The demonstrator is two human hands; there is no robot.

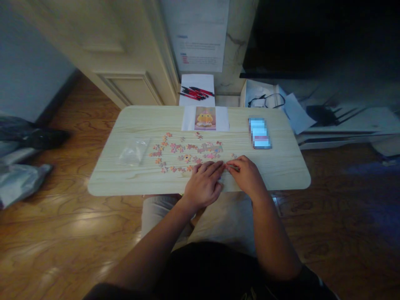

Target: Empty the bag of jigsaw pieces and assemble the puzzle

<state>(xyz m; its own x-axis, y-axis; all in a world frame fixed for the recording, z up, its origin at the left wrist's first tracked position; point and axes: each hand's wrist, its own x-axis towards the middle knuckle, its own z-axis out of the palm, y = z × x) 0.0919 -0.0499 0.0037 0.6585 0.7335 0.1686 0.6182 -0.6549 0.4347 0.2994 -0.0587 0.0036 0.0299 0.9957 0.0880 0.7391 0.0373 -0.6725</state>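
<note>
Several small pink and orange jigsaw pieces (pixel 184 152) lie scattered over the middle of a light wooden table (pixel 281 171). My left hand (pixel 203 183) rests palm down near the front edge, fingers stretched over the pieces nearest me. My right hand (pixel 246 173) sits beside it, fingers pinched on a small puzzle piece (pixel 233 167) between the two hands. A reference picture (pixel 205 118) of a yellow figure lies on white paper at the table's far edge.
A clear plastic bag (pixel 133 152) lies at the table's left. A phone (pixel 259 133) lies at the right. Beyond the table are red and black pens (pixel 196 93) on paper and glasses (pixel 267 100) on a white box. Dark bags (pixel 21 137) lie on the wooden floor, left.
</note>
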